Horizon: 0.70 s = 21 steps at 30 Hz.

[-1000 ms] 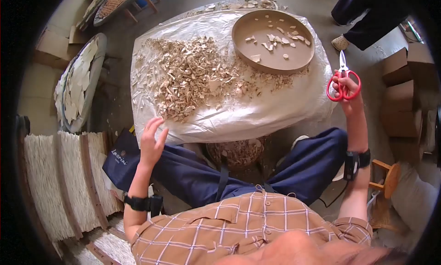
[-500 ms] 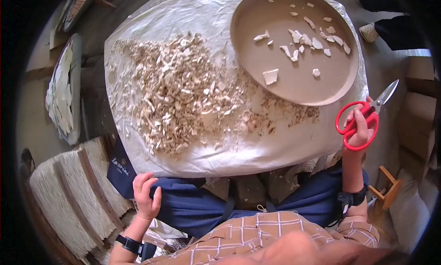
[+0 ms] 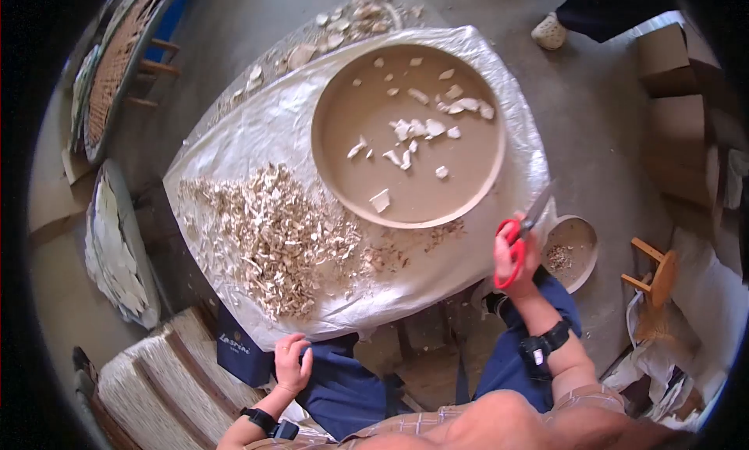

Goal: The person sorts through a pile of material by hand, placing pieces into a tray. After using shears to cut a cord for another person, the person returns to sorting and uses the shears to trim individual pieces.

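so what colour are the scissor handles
Red. The scissors sit in the right hand, clearest in the head view.

A dark blue bag (image 3: 240, 348) below the tabletop edge carries small white lettering. It looks like "Lesmai", though it is too small to be sure. Nothing else is readable.

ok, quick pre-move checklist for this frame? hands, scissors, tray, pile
1. Right hand has a grip on the red scissors: ok.
2. Scissor blades closed: cannot tell, blurred.
3. Left hand empty, resting on the knee, off the plastic sheet: ok.
4. Round tray sits flat on the sheet, few pale pieces inside: ok.
5. Pile of trimmings stays on the sheet, clear of the tray: ok.
6. Small bowl on the floor close beside the scissors: ok.
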### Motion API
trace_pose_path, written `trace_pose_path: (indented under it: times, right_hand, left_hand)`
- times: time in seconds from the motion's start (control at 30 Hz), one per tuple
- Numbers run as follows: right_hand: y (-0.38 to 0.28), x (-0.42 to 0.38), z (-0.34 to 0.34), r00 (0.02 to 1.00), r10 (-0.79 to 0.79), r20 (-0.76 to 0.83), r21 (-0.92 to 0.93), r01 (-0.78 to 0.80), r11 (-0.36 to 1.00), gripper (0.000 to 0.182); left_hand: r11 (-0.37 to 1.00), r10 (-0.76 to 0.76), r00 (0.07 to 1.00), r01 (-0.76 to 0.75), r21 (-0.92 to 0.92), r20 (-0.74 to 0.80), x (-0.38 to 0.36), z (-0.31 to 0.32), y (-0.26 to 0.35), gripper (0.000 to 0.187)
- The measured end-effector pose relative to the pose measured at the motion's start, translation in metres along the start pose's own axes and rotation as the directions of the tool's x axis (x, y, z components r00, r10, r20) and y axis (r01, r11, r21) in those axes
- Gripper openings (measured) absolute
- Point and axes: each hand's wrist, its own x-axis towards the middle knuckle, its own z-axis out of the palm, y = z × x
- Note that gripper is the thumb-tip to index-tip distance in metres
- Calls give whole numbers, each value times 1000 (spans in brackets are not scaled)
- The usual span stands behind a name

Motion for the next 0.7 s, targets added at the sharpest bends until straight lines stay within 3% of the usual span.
trace_pose_path:
  times: [0.03,0.07,0.1,0.13,0.17,0.2,0.27,0.3,0.33,0.4,0.47,0.6,0.67,0.7]
  right_hand:
    - [0,-9,-6,874,480,79,592,-428,682,32]
    - [1,-22,-11,588,693,417,849,-524,-66,31]
    - [2,-32,-14,853,499,153,597,-482,641,29]
    - [5,-41,-15,990,111,83,37,-114,993,28]
    - [15,-65,-17,923,366,117,107,-378,919,30]
    - [16,-79,-24,786,593,174,169,-617,769,32]
    - [-71,-49,-59,971,201,127,157,-220,963,40]
    - [-57,-66,-71,851,431,299,211,-500,840,42]
    - [-84,-44,-92,865,418,279,218,-480,849,42]
    - [-137,-3,-145,976,206,75,100,-213,972,43]
    - [-158,22,-194,971,231,66,161,-239,958,43]
    - [-206,76,-288,964,257,71,57,-261,964,35]
    - [-227,92,-332,894,428,130,266,-447,854,32]
    - [-242,97,-354,905,417,83,289,-423,859,31]
  left_hand:
    - [1000,11,1000,-11,2,5,0,1,4,16]
    - [999,33,999,-33,4,7,0,1,9,15]
    - [999,36,999,-36,2,12,-3,2,13,15]
    - [999,43,999,-43,3,10,-3,3,18,14]
    - [999,42,999,-43,23,26,-4,4,22,14]
    - [998,38,998,-41,43,49,-5,6,29,13]
    - [980,132,987,-145,139,97,-4,12,46,12]
    - [973,161,981,-176,148,107,-7,13,59,12]
    - [967,187,976,-202,156,108,-6,13,79,11]
    - [994,98,992,-94,-57,75,1,14,123,10]
    - [984,100,994,-93,-154,38,21,-2,188,12]
    - [907,198,969,-239,-346,-150,79,-51,325,11]
    - [806,262,943,-331,-491,-205,114,-78,392,10]
    - [772,295,929,-369,-517,-221,131,-90,420,10]
